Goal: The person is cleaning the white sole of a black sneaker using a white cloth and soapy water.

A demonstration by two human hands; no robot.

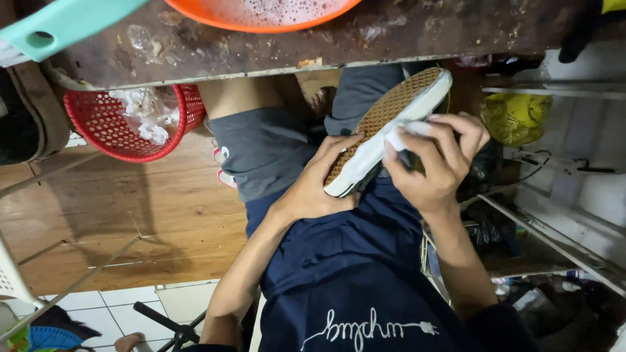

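Observation:
A shoe (pixel 391 124) with a brown waffle sole and a white rubber sidewall lies sole-up over my lap. My left hand (pixel 319 186) grips its near end, thumb and fingers around the heel or toe part. My right hand (pixel 440 160) presses a small white pad or cloth (pixel 396 138) against the white sidewall, with the fingers curled over it. The dark upper of the shoe is mostly hidden under my hands. I sit in grey shorts and a dark blue shirt.
A worn table edge (pixel 195 68) runs across the top with an orange basin of soapy water (pixel 261 16) and a teal handle (pixel 59 29) on it. A red mesh basket (pixel 124 127) with white waste stands at left, a yellow bag (pixel 515 117) and white shelving (pixel 567 221) at right.

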